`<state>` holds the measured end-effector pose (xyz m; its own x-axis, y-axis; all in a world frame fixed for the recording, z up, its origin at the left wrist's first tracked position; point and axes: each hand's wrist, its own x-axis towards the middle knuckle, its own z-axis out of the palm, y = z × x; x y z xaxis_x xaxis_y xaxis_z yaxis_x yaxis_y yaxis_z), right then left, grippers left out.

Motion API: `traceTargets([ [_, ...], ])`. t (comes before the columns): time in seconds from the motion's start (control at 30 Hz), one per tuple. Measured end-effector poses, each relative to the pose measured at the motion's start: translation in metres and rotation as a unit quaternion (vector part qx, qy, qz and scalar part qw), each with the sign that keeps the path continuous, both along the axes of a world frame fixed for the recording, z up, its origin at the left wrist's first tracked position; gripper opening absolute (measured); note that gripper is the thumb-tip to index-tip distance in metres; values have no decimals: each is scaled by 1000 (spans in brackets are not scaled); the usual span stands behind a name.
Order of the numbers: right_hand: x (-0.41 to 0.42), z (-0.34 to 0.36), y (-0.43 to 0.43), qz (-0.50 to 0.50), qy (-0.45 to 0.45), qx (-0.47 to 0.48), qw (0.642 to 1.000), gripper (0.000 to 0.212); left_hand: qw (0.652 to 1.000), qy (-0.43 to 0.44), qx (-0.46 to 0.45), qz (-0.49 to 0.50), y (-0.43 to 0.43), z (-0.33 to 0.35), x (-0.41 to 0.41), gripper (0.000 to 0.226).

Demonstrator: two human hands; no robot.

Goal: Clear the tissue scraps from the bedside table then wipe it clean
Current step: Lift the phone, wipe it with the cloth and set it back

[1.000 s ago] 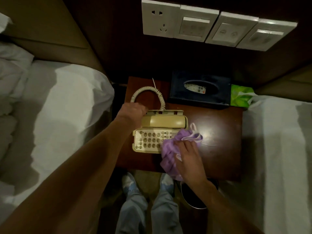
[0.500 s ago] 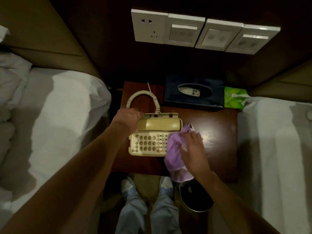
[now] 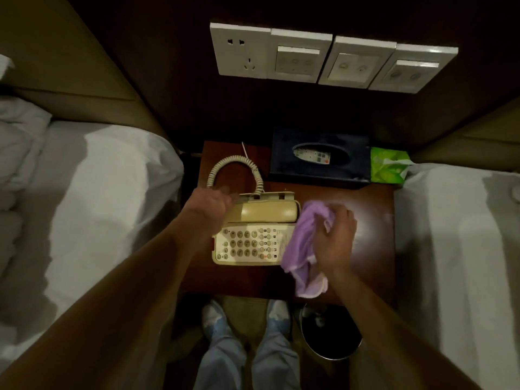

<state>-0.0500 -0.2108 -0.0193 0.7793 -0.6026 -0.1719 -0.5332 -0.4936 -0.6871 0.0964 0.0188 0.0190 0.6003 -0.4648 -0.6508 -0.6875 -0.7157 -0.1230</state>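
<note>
A dark red wooden bedside table (image 3: pixel 374 220) stands between two beds. On it sits a beige telephone (image 3: pixel 250 243) with a coiled cord. My left hand (image 3: pixel 211 206) grips the phone's left end by the handset. My right hand (image 3: pixel 334 243) holds a purple cloth (image 3: pixel 301 249) bunched against the phone's right side, with the cloth's lower end hanging over the table's front edge. No tissue scraps show on the tabletop.
A dark tissue box (image 3: pixel 319 159) with a remote in its slot stands at the table's back, a green tissue pack (image 3: pixel 388 166) beside it. A black bin (image 3: pixel 329 339) sits on the floor below my right arm. White beds (image 3: pixel 92 206) flank both sides; wall switches (image 3: pixel 332 59) above.
My right hand has carried the purple cloth up from the keypad's lower right toward the handset's right end. My left hand has stayed on the phone's left end.
</note>
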Motion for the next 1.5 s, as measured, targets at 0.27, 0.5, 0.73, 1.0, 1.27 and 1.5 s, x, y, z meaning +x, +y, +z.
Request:
traceTargets([
  [0.27,63,-16,-8,-31,75,226,971,19,994,21,-105,15,-47,8,-17,79],
  [0.5,-17,-1,-1,-40,146,278,949,29,991,20,-116,62,-45,10,-17,71],
  [0.73,56,-1,-8,-64,85,256,961,31,989,38,-127,64,-45,10,-13,79],
  [1.0,-30,-17,7,-42,143,214,965,23,992,56,-91,66,-47,5,-8,73],
  [1.27,-29,15,8,-71,72,164,981,19,987,76,-125,73,-37,4,-8,82],
  [1.5,50,87,58,209,-92,-61,972,28,920,117,-280,250,36,10,8,90],
])
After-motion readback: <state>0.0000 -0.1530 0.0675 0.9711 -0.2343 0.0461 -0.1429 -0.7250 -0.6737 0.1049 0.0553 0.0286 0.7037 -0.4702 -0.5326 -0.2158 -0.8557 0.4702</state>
